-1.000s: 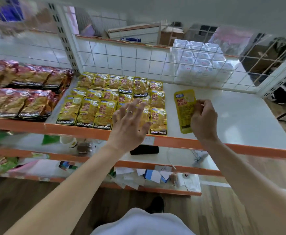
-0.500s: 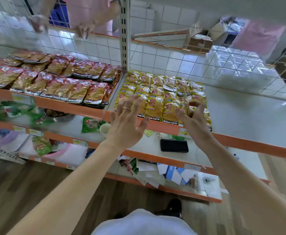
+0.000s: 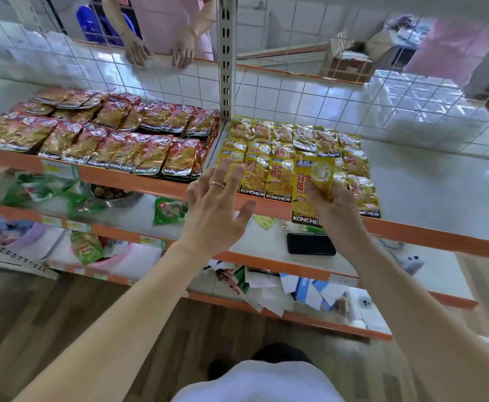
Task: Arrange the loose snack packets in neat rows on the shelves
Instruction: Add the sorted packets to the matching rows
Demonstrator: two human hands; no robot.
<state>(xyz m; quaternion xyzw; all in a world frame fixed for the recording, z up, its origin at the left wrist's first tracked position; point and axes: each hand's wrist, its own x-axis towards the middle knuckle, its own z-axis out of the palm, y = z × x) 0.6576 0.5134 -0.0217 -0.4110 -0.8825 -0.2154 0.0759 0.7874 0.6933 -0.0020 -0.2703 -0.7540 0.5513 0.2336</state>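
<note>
The right grip (image 3: pixel 332 210) pinches one yellow packet (image 3: pixel 313 181). Left of it, the left grip (image 3: pixel 211 216) is spread wide. Beyond both lie three yellow rows (image 3: pixel 284 140).

Bare shelf (image 3: pixel 429 181) lay open right of the yellow packets (image 3: pixel 284 146). A wire grid (image 3: pixel 295 97) closed the back.

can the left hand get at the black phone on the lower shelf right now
Probably yes: the left hand is open and empty, and the phone lies uncovered near the front of its shelf, below and right of that hand.
</note>
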